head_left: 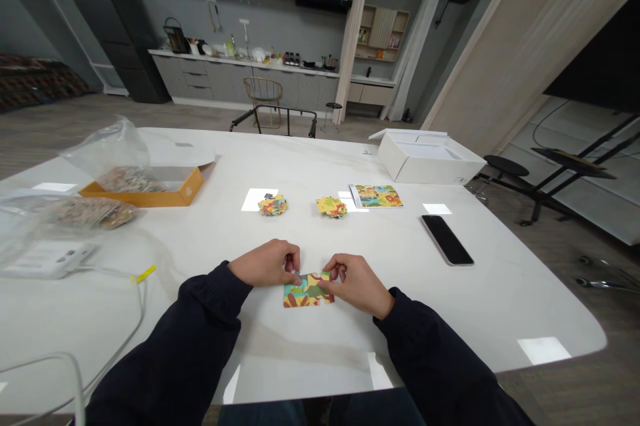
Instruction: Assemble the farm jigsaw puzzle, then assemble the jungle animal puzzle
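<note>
Two hands over one small block of puzzle pieces (309, 290), neither released: L hand (264, 264) at top edge of block, fingertips (296, 277) pinching the pieces, R hand (356, 285) at upper R corner, fingers (327, 283) curled down and grasping. Block flat on white table (450, 319), near front edge, btwn dark sleeves (210, 326). Further up table, two small heaps of colorful pieces, L heap (273, 205) and R heap (331, 207), apart from each other, both well beyond the hands. Just R of R heap, picture card (379, 196) w/ same bright colors, flat on table. Further R, black phone (447, 240), flat, screen up, white box (430, 161) at far R corner. Far L, orange box (143, 191) w/ clear bag (113, 153) of pieces resting in it, 2nd clear bag (93, 213) just nearer, on table. Nearer L, white plug block (47, 259) w/ white cable (143, 309) & yellow tag (145, 273). Beyond table, gold chair (263, 98) behind black chair (273, 118), then gray kitchen counter (225, 73) w/ bottles & pots (293, 59), black fridge (117, 33) to L. R of table, black stools (505, 166), on wood floor (545, 386).
</note>
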Demonstrator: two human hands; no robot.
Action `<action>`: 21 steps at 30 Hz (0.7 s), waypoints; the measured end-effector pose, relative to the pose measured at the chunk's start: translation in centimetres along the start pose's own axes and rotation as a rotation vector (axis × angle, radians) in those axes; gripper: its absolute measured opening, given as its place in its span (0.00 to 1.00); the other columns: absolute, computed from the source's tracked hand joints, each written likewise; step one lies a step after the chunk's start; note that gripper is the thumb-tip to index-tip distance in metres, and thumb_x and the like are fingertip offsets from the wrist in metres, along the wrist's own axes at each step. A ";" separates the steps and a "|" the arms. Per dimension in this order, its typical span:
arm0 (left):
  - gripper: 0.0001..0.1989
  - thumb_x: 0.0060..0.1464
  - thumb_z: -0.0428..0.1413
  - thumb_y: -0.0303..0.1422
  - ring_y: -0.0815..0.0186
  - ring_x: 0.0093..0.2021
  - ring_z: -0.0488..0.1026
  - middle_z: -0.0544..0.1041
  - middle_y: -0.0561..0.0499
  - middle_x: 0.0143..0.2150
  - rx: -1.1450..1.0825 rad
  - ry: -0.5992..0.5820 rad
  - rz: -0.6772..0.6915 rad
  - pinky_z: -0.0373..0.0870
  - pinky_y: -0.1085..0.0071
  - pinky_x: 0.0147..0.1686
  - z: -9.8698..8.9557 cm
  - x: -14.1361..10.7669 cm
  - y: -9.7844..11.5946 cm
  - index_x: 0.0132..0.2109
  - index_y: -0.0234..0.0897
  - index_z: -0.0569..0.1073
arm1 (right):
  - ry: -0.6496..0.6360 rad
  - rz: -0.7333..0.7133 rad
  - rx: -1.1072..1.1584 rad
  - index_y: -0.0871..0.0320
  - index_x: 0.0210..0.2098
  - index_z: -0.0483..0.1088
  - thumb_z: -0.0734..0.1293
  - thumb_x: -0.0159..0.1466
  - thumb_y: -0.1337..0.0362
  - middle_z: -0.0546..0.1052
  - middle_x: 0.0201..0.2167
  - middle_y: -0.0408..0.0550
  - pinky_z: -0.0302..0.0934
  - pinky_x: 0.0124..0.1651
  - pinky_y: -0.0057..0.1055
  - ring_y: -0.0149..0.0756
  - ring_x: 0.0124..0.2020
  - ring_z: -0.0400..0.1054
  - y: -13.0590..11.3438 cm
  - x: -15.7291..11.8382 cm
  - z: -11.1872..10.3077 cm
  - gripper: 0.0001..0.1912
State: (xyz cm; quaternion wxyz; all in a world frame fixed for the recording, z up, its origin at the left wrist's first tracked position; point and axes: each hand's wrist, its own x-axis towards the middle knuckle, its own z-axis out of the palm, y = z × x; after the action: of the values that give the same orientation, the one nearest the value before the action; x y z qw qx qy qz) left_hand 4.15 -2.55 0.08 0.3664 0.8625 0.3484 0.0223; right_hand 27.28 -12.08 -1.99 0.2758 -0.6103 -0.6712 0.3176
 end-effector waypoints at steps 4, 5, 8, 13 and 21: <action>0.12 0.46 0.67 0.41 0.65 0.33 0.73 0.78 0.53 0.31 -0.002 -0.001 0.001 0.64 0.72 0.32 0.0 0.0 0.1 0.36 0.39 0.78 | -0.007 0.004 0.006 0.57 0.34 0.78 0.76 0.54 0.65 0.76 0.26 0.39 0.57 0.30 0.27 0.28 0.25 0.63 -0.1 0.0 -0.1 0.08; 0.12 0.46 0.67 0.41 0.65 0.33 0.73 0.78 0.53 0.31 -0.002 -0.002 0.000 0.64 0.72 0.32 -0.1 0.0 0.1 0.35 0.39 0.78 | -0.008 0.004 0.008 0.57 0.34 0.78 0.76 0.54 0.65 0.76 0.26 0.39 0.57 0.30 0.27 0.28 0.25 0.63 -0.1 0.0 -0.1 0.08; 0.12 0.47 0.66 0.41 0.64 0.34 0.73 0.78 0.53 0.32 -0.001 -0.007 -0.004 0.64 0.72 0.32 -0.1 0.0 0.2 0.36 0.39 0.78 | -0.009 0.013 0.011 0.57 0.34 0.78 0.77 0.54 0.65 0.76 0.26 0.40 0.57 0.30 0.27 0.29 0.25 0.64 -0.2 0.0 -0.1 0.08; 0.13 0.47 0.66 0.41 0.64 0.34 0.73 0.78 0.52 0.32 0.001 -0.011 -0.003 0.64 0.71 0.32 -0.1 0.0 0.2 0.36 0.39 0.77 | -0.012 0.022 0.022 0.58 0.33 0.77 0.77 0.54 0.65 0.76 0.25 0.40 0.57 0.30 0.27 0.29 0.25 0.64 -0.1 0.0 0.0 0.08; 0.12 0.47 0.66 0.40 0.65 0.34 0.72 0.78 0.53 0.32 0.006 -0.001 0.005 0.64 0.72 0.33 0.0 0.0 0.1 0.36 0.39 0.77 | -0.012 0.023 0.028 0.58 0.32 0.77 0.77 0.54 0.65 0.76 0.25 0.40 0.57 0.29 0.27 0.28 0.25 0.64 -0.1 0.1 0.0 0.08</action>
State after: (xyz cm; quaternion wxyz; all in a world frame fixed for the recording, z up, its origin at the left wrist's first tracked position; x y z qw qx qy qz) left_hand 4.18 -2.58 0.17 0.3638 0.8646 0.3459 0.0219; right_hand 27.25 -11.97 -1.93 0.2769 -0.6122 -0.6612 0.3338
